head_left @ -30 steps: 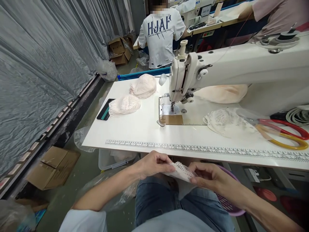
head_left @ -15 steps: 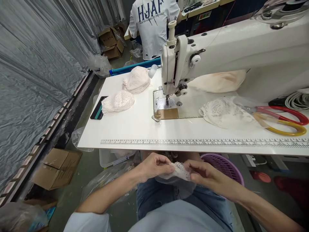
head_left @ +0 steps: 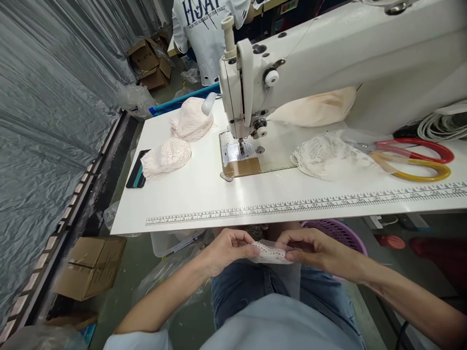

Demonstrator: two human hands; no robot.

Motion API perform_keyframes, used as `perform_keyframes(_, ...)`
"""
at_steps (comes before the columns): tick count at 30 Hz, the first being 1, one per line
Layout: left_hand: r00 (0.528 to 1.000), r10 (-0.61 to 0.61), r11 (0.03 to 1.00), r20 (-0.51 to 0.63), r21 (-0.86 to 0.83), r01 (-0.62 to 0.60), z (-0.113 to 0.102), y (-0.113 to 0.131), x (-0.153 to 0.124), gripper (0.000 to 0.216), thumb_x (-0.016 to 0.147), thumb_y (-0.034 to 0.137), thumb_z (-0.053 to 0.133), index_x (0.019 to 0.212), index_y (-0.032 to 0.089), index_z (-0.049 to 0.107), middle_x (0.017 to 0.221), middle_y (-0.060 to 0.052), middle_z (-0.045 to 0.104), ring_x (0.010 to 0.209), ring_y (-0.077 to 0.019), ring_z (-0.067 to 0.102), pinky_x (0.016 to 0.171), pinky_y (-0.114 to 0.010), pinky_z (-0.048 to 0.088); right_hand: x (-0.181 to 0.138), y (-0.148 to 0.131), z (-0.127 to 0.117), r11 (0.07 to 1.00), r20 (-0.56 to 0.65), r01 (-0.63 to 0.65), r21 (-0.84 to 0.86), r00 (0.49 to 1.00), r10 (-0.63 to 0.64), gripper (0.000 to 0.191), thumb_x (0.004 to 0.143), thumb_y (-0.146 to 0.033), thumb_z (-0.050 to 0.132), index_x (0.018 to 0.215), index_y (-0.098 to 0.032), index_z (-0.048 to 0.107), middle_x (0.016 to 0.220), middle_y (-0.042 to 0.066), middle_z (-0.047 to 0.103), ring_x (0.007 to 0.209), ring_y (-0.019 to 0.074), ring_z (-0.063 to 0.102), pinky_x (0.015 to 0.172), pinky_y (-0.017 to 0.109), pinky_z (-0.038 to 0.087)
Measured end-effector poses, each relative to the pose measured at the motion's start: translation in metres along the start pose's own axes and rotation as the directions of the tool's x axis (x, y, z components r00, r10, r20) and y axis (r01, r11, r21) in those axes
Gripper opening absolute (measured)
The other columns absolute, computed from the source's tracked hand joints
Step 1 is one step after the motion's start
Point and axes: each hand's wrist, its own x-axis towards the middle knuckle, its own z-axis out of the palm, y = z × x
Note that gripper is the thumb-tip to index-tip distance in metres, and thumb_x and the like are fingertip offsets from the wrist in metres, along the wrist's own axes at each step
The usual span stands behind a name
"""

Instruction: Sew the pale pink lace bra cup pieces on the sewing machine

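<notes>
Over my lap, just below the table's front edge, a piece of white lace fabric (head_left: pixel 270 253) is stretched between my hands. My left hand (head_left: pixel 233 250) pinches its left end between thumb and fingers. On the other end, my right hand (head_left: pixel 306 248) is closed in a similar pinch. A sheer part of the piece hangs down over the jeans. Behind the hands stands a white sewing machine (head_left: pixel 251 82), its needle and presser foot over the metal plate. To the right of the plate lies another white lace piece (head_left: pixel 321 155).
Red- and yellow-handled scissors (head_left: pixel 419 158) lie at the table's right. Two pale lace cups (head_left: pixel 166 158) rest at the left, one on a dark card. A printed ruler (head_left: pixel 255 210) runs along the front edge. A purple basket (head_left: pixel 339 233) stands below; a co-worker (head_left: pixel 204 39) sits beyond.
The view has turned and shifted, so the table now looks tilted. The lace between my hands is stretched flatter, its scalloped band facing up. Both hands keep their pinch.
</notes>
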Motion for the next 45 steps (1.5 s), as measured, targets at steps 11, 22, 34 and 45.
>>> perform_keyframes(11, 0.998, 0.037, 0.999, -0.042, 0.039, -0.036, 0.001, -0.002, -0.001, 0.04, 0.058, 0.043, 0.08, 0.063, 0.012, 0.055, 0.056, 0.001, 0.058, 0.051, -0.0063, 0.05, 0.052, -0.018, 0.036, -0.005, 0.016, 0.0, 0.999, 0.046, -0.024, 0.032, 0.999, 0.023, 0.029, 0.08, -0.045, 0.059, 0.094, -0.02, 0.061, 0.084, 0.002, 0.057, 0.079, 0.0167, 0.052, 0.069, 0.027, 0.041)
perform_keyframes(22, 0.999, 0.042, 0.999, 0.003, -0.004, -0.042, -0.001, -0.008, -0.001, 0.035, 0.062, 0.038, 0.079, 0.067, 0.011, 0.056, 0.059, 0.0, 0.06, 0.053, -0.0061, 0.051, 0.053, -0.017, 0.039, -0.002, 0.016, -0.005, 0.997, 0.102, -0.011, 0.074, 0.995, 0.004, 0.028, 0.078, -0.043, 0.063, 0.087, -0.017, 0.064, 0.08, 0.002, 0.059, 0.073, 0.0149, 0.051, 0.066, 0.026, 0.038)
perform_keyframes(34, 0.993, 0.121, 0.913, -0.002, 0.392, -0.11, 0.007, -0.006, 0.004, 0.032, 0.073, 0.041, 0.067, 0.075, 0.01, 0.062, 0.06, 0.0, 0.055, 0.053, -0.0063, 0.043, 0.05, -0.018, 0.032, 0.01, 0.013, 0.004, 1.0, 0.153, -0.02, 0.022, 0.988, 0.017, 0.031, 0.079, -0.046, 0.062, 0.081, -0.015, 0.059, 0.071, -0.002, 0.05, 0.064, 0.0105, 0.041, 0.056, 0.023, 0.029)
perform_keyframes(45, 0.997, 0.077, 0.959, -0.021, 0.276, -0.068, 0.0, -0.007, -0.001, 0.024, 0.066, 0.027, 0.074, 0.08, 0.01, 0.065, 0.069, -0.002, 0.062, 0.061, -0.0092, 0.052, 0.059, -0.02, 0.041, 0.014, 0.02, 0.013, 0.999, 0.08, -0.023, 0.033, 0.997, 0.021, 0.032, 0.083, -0.046, 0.056, 0.072, -0.017, 0.047, 0.064, -0.005, 0.037, 0.058, 0.0093, 0.032, 0.052, 0.023, 0.024)
